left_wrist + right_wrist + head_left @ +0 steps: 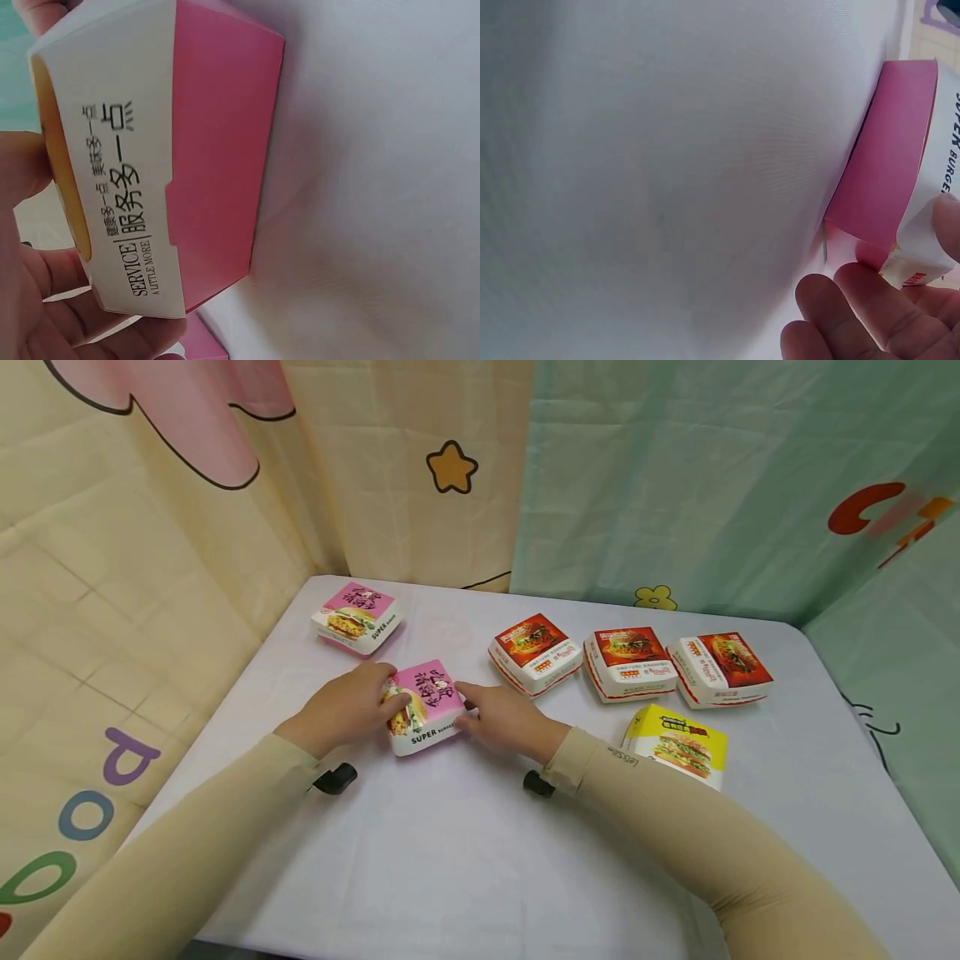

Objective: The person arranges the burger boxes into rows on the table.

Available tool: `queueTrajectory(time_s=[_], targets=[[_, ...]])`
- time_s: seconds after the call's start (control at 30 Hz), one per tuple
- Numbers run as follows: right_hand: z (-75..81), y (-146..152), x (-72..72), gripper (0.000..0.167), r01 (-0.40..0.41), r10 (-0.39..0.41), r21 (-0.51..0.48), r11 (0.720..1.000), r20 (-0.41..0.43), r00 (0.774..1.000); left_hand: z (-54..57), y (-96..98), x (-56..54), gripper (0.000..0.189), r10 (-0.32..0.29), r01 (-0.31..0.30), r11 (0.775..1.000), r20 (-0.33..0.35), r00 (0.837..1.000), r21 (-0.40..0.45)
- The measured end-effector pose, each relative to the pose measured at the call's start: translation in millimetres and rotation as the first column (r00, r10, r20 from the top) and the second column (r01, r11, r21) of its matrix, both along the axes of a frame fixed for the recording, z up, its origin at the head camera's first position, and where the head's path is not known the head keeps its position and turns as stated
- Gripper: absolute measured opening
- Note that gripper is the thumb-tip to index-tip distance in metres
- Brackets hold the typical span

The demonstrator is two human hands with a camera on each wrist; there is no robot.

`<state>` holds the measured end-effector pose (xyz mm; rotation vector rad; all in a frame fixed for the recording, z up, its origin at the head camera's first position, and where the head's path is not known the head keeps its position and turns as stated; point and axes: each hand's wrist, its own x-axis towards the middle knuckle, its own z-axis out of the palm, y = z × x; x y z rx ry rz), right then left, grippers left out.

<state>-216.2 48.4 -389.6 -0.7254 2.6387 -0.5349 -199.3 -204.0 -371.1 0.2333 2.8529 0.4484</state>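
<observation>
A pink and white burger box (432, 700) sits on the table between both hands, its lid closed. My left hand (348, 706) grips its left end, the thumb on the lid's burger picture and the fingers round the far corner. In the left wrist view the same burger box (124, 172) shows its pink lower half and white lid. From the other side, my right hand (504, 717) holds the right end, thumb at the front edge. The right wrist view has the fingers (870, 300) against the box's pink end.
Another pink burger box (360, 614) lies at the back left. Three red and white burger boxes, among them the middle one (630, 664), stand in a row at the back right. A yellow box (678, 743) is partly behind the right sleeve. Curtains surround the white table (450, 860).
</observation>
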Motion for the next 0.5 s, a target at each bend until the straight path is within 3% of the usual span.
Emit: queueTrajectory(time_s=[0.5], targets=[[-2.8, 2, -1.7, 0.058, 0.006, -0.006, -0.046, 0.999, -0.013, 1.000, 1.2, -8.6, 14.8, 0.080, 0.024, -0.023, 1.000, 0.035, 0.999, -0.012]])
